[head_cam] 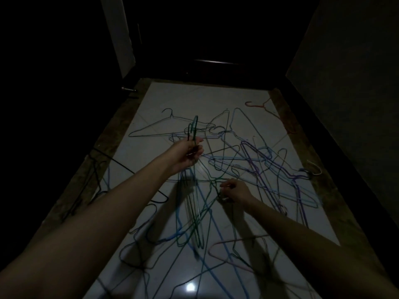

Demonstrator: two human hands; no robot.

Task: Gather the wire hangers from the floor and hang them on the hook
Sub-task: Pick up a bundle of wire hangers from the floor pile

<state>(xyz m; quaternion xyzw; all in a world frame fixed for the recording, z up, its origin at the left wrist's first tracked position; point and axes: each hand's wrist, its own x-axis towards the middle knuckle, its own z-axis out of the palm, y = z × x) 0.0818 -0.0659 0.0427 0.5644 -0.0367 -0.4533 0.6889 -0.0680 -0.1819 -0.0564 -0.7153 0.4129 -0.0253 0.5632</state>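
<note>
Many wire hangers [226, 147] scattered over the white tiled floor [164, 98], crossing and overlapping in a loose tangle: green, blue, purple, grey and black ones in the middle, a pink one [237, 244] nearer to the camera on the right side. One red hanger [259, 104] apart from the rest, far right, at the brown border of the floor. A pale hook [315, 169] of another hanger near the right border too. Some black hangers [95, 175] partly on the brown border at the left.

Left hand [189, 155] raised above the pile, fingers curled round the necks of a small bunch of hangers [194, 203]; green hooks [193, 128] standing up above the fist, the bodies hanging down below it, blurred. Exact count in the bunch not possible to tell.

Right hand [234, 190] lower, close to the floor, fingertips pinching a dark green hanger [216, 184] among the tangle, just beside the hanging bunch.

Very dim room. Dark door [216, 29] at the far end, a metal door handle [128, 89] at the left, dark walls on both sides. Small bright reflection [190, 287] of a lamp on the tiles near the bottom. No wall hook for the hangers recognisable in the darkness.
</note>
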